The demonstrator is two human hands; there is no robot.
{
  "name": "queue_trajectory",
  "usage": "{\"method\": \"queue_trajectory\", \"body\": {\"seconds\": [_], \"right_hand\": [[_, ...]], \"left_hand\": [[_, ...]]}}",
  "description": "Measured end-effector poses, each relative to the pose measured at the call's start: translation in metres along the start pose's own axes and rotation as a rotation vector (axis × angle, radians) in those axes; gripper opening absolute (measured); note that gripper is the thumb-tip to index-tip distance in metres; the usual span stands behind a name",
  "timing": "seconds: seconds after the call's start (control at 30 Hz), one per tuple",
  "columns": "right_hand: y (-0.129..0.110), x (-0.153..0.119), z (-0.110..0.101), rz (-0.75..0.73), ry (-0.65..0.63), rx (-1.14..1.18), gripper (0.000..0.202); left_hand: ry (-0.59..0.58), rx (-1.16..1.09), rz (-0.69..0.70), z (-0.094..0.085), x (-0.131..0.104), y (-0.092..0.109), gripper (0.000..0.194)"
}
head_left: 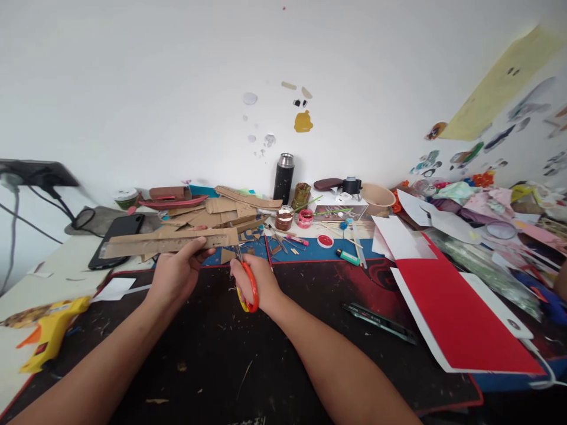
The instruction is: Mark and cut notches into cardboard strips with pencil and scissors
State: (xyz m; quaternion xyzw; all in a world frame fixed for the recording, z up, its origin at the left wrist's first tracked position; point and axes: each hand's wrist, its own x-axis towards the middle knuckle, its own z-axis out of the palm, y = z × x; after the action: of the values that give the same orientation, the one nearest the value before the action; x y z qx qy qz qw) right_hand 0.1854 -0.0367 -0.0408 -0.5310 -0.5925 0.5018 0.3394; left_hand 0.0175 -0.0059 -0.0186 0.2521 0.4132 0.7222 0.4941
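My left hand (177,273) grips a long strip of brown cardboard (146,243) and holds it level above the dark desk mat (221,354). My right hand (261,284) is closed on a pair of scissors with orange and yellow handles (248,289). The blades point up and meet the right end of the strip, near my left thumb. Both forearms reach in from the bottom edge.
More cardboard pieces (217,209) are heaped behind the strip. A yellow glue gun (51,333) lies at the left, a phone (116,233) beyond it. A utility knife (381,321) and red paper sheet (456,319) lie to the right. Black flask (284,177), paint jars and clutter line the wall.
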Motion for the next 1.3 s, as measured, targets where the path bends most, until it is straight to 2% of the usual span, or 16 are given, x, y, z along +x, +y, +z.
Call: {"method": "queue_trajectory", "body": {"seconds": [0.23, 0.37, 0.43, 0.53, 0.7, 0.8, 0.9, 0.97, 1.03, 1.13, 1.2, 1.27, 1.3], "right_hand": [[0.000, -0.001, -0.009, -0.112, -0.059, -0.088, 0.046], [-0.004, -0.003, -0.008, -0.018, -0.122, -0.079, 0.048], [-0.007, -0.004, -0.008, -0.024, -0.132, -0.116, 0.050], [-0.015, -0.007, -0.007, -0.066, -0.166, -0.265, 0.050], [-0.034, -0.010, 0.002, -0.233, -0.213, -0.713, 0.041], [-0.043, -0.011, 0.009, -0.314, -0.351, -0.924, 0.042], [-0.050, -0.014, 0.011, -0.370, -0.460, -0.995, 0.044], [-0.053, -0.017, 0.008, -0.386, -0.477, -0.957, 0.043], [-0.054, -0.019, 0.005, -0.361, -0.436, -0.835, 0.034], [-0.046, -0.014, -0.001, -0.220, -0.344, -0.477, 0.018], [-0.037, -0.005, -0.005, -0.111, -0.306, -0.168, 0.022], [-0.027, 0.007, -0.009, -0.052, -0.220, 0.126, 0.035], [-0.023, 0.014, -0.011, -0.052, -0.186, 0.178, 0.044]], "left_hand": [[-0.012, -0.066, 0.010, -0.008, 0.015, 0.007, 0.025], [-0.006, -0.097, 0.044, -0.010, 0.022, 0.016, 0.027], [-0.006, -0.104, 0.057, -0.011, 0.025, 0.019, 0.027], [-0.008, -0.110, 0.074, -0.012, 0.027, 0.022, 0.029], [-0.053, -0.102, 0.085, -0.014, 0.028, 0.026, 0.039], [-0.089, -0.082, 0.081, -0.014, 0.027, 0.028, 0.044], [-0.119, -0.063, 0.077, -0.013, 0.027, 0.029, 0.046], [-0.133, -0.052, 0.077, -0.013, 0.027, 0.029, 0.047], [-0.147, -0.040, 0.078, -0.014, 0.027, 0.029, 0.047], [-0.177, -0.012, 0.073, -0.016, 0.028, 0.027, 0.043], [-0.213, 0.022, 0.057, -0.018, 0.029, 0.025, 0.042], [-0.262, 0.070, 0.032, -0.020, 0.029, 0.023, 0.041], [-0.288, 0.099, 0.017, -0.021, 0.028, 0.022, 0.041]]}}
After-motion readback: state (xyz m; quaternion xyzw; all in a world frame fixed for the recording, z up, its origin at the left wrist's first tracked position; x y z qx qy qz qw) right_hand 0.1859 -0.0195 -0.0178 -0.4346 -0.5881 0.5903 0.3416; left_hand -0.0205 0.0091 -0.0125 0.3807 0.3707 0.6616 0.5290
